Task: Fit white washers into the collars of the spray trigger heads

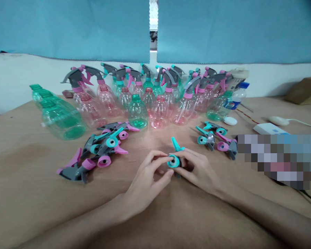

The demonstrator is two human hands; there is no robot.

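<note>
A grey trigger spray head (174,161) with a teal collar and teal trigger is between my hands, low over the table, its round collar opening facing me. My right hand (197,168) is closed round its body from the right. My left hand (150,180) has its fingers at the collar's rim from the left, thumb just below; whether they press on the collar is hard to make out. To the left lies a pile of loose spray heads (103,145) with pink or teal collars. Several more spray heads (207,140) lie to the right.
Pink and green clear bottles stand in rows at the back, many with spray heads on. An open green bottle (138,112) and an open pink bottle (159,114) stand in front. At right are a blue-capped bottle (238,95), a white lid (230,121), a cardboard box (304,90) and cables.
</note>
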